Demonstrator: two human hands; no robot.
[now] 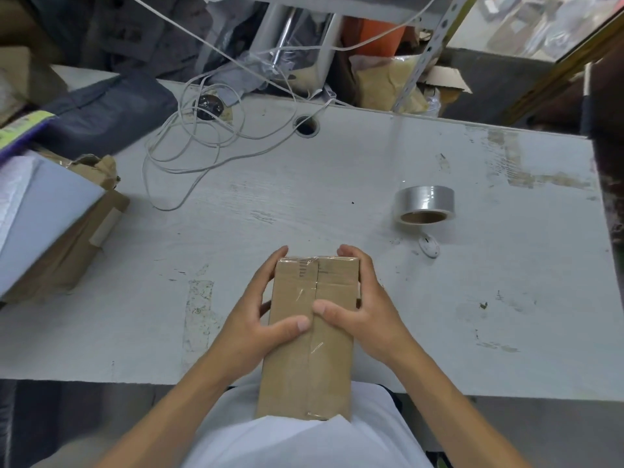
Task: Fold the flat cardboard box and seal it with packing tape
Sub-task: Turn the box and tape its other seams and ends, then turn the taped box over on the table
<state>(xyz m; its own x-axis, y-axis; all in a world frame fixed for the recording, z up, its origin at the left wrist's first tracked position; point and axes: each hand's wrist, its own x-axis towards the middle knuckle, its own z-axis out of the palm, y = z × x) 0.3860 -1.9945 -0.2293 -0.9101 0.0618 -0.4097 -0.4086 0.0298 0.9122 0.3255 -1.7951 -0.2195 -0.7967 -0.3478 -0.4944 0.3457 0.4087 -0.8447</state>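
Observation:
A narrow brown cardboard box [305, 373] stands folded up at the table's near edge, its near end against my white shirt. Clear tape runs along its middle seam and over the far end. My left hand [251, 329] grips the left side, thumb pressed on the top face. My right hand [366, 312] grips the right side, thumb on the seam, fingers curled over the far corner. A roll of clear packing tape [424, 204] lies flat on the table to the far right, apart from both hands.
The worn white table [506, 298] carries a small white object [429, 246] near the tape roll, a tangle of white cable [196, 143] at the back, and a torn cardboard parcel under white sheets [50, 224] at the left. Clutter fills the back edge.

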